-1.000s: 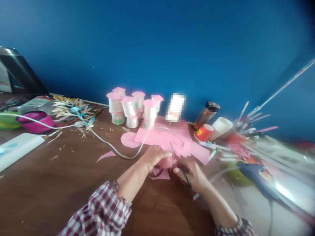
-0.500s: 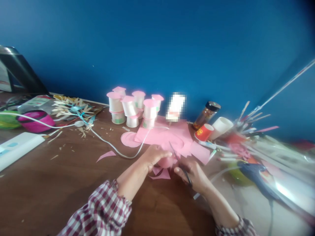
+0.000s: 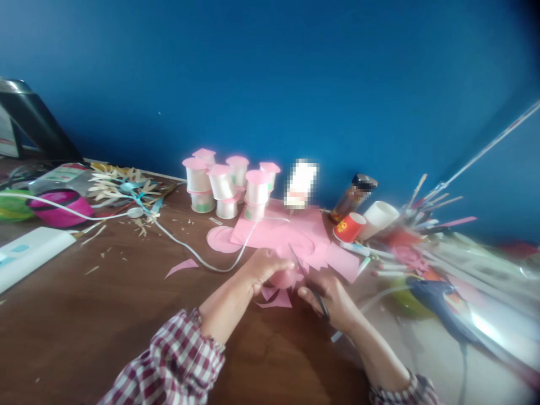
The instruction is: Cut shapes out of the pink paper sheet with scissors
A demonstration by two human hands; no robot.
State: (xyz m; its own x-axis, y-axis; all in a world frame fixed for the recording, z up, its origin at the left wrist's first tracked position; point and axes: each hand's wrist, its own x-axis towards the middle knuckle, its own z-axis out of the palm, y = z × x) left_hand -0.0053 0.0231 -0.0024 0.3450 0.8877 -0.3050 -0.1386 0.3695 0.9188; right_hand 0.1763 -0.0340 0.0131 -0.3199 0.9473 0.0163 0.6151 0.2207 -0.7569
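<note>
My left hand (image 3: 266, 268) pinches a piece of pink paper (image 3: 283, 278) above the brown table. A pair of scissors (image 3: 314, 291) is in my right hand (image 3: 335, 301), its blades angled up and left beside that piece. Whether the blades touch the paper I cannot tell. Pink offcuts (image 3: 276, 299) lie just below the held piece. Behind my hands are larger pink sheets (image 3: 297, 225) and a rounded pink piece (image 3: 223, 239). A curved pink scrap (image 3: 181, 266) rests to the left.
Stacked white cups with pink tops (image 3: 228, 180) stand near the blue wall. A white cable (image 3: 202, 259) runs across the table. On the right are a dark-lidded jar (image 3: 352, 197), a red cup (image 3: 350, 226), a white cup (image 3: 379, 218) and a glue gun (image 3: 439, 304). A white power strip (image 3: 34, 253) lies left.
</note>
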